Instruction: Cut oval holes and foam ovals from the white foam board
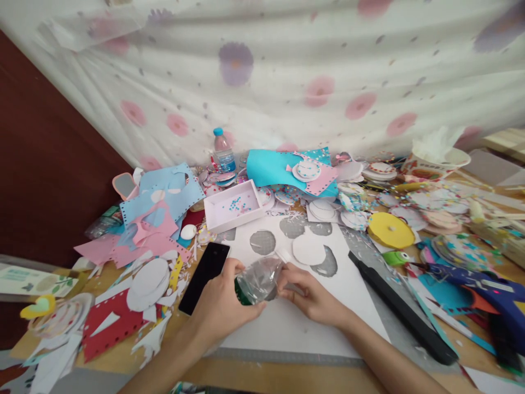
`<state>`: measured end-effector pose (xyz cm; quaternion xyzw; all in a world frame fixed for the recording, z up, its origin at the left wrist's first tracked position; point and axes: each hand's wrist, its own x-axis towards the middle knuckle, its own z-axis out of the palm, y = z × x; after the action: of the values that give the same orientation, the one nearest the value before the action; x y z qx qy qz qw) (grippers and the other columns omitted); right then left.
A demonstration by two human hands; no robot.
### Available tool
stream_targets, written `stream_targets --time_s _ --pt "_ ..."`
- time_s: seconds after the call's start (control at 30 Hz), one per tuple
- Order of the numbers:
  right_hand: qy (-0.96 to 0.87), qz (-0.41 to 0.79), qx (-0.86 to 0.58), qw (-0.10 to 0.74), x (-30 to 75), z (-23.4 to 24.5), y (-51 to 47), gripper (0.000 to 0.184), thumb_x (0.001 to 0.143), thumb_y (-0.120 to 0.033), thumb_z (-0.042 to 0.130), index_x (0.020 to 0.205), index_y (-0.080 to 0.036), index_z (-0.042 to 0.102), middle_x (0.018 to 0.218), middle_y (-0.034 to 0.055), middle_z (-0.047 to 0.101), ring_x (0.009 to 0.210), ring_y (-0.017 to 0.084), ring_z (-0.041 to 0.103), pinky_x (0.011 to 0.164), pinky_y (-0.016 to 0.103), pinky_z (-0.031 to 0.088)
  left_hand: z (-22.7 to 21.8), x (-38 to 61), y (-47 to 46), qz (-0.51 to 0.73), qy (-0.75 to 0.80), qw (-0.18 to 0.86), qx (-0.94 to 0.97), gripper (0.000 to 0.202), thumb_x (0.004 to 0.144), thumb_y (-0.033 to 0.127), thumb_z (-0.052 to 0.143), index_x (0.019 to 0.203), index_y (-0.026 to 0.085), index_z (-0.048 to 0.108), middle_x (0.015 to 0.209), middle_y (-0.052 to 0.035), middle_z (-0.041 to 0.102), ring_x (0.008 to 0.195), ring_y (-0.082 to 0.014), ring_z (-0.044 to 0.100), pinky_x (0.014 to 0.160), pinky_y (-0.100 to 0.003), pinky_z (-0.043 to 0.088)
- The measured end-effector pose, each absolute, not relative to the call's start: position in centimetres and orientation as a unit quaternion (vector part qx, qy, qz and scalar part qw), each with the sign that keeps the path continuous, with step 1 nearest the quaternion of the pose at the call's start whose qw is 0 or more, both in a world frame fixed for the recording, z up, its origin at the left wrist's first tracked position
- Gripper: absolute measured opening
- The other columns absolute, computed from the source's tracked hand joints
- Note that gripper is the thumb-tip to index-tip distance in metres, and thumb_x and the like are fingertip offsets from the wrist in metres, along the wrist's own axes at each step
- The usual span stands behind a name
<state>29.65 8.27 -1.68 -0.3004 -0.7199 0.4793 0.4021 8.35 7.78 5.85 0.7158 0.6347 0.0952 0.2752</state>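
My left hand (223,293) wraps around a clear plastic bag (261,279) with something dark green at its lower left. At the bag's right edge, my right hand (305,290) pinches the plastic between thumb and fingers. What the green part is, I cannot make out. Below the hands lies a white sheet (301,328) with round holes cut in it. A white paper disc (308,249) rests on the sheet just beyond the bag. Beside my left hand lies a black phone (205,276).
A white box (233,205) with small blue and pink bits stands beyond the phone. Right of the sheet lie a long black tool (404,309), a yellow disc (391,230) and a blue glue gun (479,287). Pink and blue paper scraps (159,202) pile up left. A water bottle (223,150) stands behind.
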Motion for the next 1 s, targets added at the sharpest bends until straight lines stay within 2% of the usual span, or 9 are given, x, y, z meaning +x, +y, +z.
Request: stream_targets --time_s 0.1,0.23,0.37,0.43,0.53,0.63,0.7,0.83,1.0 --pt "-0.708 0.505 -0.290 0.399 29.7 -1.7 8.5 0.016 0.096 -0.027 0.051 0.084 -0.020 0.060 0.088 0.0055 0.056 0.085 0.018 0.054 0.075 0.030 0.045 5.7 8.2 7.8 0.101 0.646 0.270 0.707 0.055 0.065 0.041 0.073 0.108 0.022 0.044 0.105 -0.0086 0.068 0.097 -0.0298 0.066 0.080 -0.037 0.048" --pt "-0.702 0.529 -0.273 0.390 30.1 -1.3 8.7 0.015 0.096 -0.025 0.051 0.086 -0.019 0.060 0.093 0.0061 0.057 0.089 0.018 0.056 0.079 0.030 0.045 5.7 8.1 8.0 0.094 0.639 0.249 0.721 0.041 0.067 0.046 0.071 0.097 0.022 0.058 0.086 -0.0040 0.070 0.084 -0.0273 0.067 0.070 -0.034 0.047" --pt "-0.711 0.530 -0.278 0.370 30.6 -0.6 8.8 0.015 0.097 -0.022 0.050 0.084 -0.020 0.058 0.116 0.0093 0.056 0.113 0.022 0.053 0.097 0.035 0.040 5.9 7.8 8.1 0.117 0.638 0.248 0.720 0.036 0.068 0.046 0.071 0.093 0.021 0.062 0.077 -0.0017 0.069 0.072 -0.0231 0.066 0.063 -0.030 0.046" --pt "-0.718 0.527 -0.279 0.359 30.6 -0.5 8.8 0.016 0.096 -0.021 0.050 0.083 -0.020 0.058 0.119 0.0097 0.054 0.117 0.022 0.051 0.098 0.036 0.039 6.0 7.7 8.0 0.129 0.637 0.247 0.719 0.036 0.067 0.045 0.071 0.093 0.021 0.062 0.076 -0.0009 0.069 0.070 -0.0218 0.065 0.063 -0.029 0.046" --pt "-0.729 0.524 -0.269 0.348 30.3 -0.6 8.7 0.017 0.096 -0.021 0.049 0.082 -0.019 0.057 0.104 0.0081 0.056 0.098 0.020 0.056 0.087 0.032 0.044 5.8 7.4 7.9 0.146 0.625 0.249 0.725 0.039 0.067 0.044 0.072 0.097 0.021 0.062 0.083 -0.0009 0.071 0.075 -0.0212 0.066 0.068 -0.029 0.048" --pt "-0.735 0.504 -0.276 0.361 29.9 -0.8 8.4 0.016 0.096 -0.019 0.048 0.082 -0.020 0.056 0.086 0.0044 0.055 0.081 0.017 0.054 0.075 0.029 0.045 5.7 7.3 7.8 0.156 0.612 0.259 0.731 0.041 0.068 0.043 0.072 0.102 0.022 0.062 0.091 -0.0010 0.072 0.082 -0.0209 0.067 0.072 -0.029 0.049" --pt "-0.734 0.484 -0.286 0.381 29.6 -0.7 8.2 0.014 0.095 -0.017 0.047 0.084 -0.020 0.056 0.089 0.0053 0.055 0.085 0.018 0.054 0.077 0.030 0.045 5.7 7.2 7.8 0.161 0.610 0.264 0.729 0.040 0.068 0.042 0.072 0.102 0.022 0.062 0.090 -0.0005 0.072 0.082 -0.0204 0.067 0.073 -0.029 0.049" --pt "-0.727 0.433 -0.314 0.430 29.4 -0.5 7.8 0.013 0.093 -0.013 0.048 0.085 -0.020 0.057 0.108 0.0092 0.050 0.104 0.021 0.051 0.089 0.034 0.043 5.9 7.1 7.7 0.160 0.615 0.267 0.725 0.040 0.069 0.041 0.070 0.103 0.022 0.062 0.090 -0.0007 0.071 0.080 -0.0204 0.067 0.071 -0.029 0.050" --pt "-0.730 0.406 -0.322 0.446 29.4 -0.7 7.7 0.016 0.093 -0.011 0.047 0.087 -0.021 0.059 0.119 0.0104 0.051 0.112 0.022 0.051 0.093 0.035 0.042 5.6 7.1 7.7 0.163 0.618 0.247 0.729 0.045 0.068 0.041 0.071 0.108 0.022 0.060 0.100 -0.0032 0.072 0.090 -0.0231 0.068 0.079 -0.032 0.051"
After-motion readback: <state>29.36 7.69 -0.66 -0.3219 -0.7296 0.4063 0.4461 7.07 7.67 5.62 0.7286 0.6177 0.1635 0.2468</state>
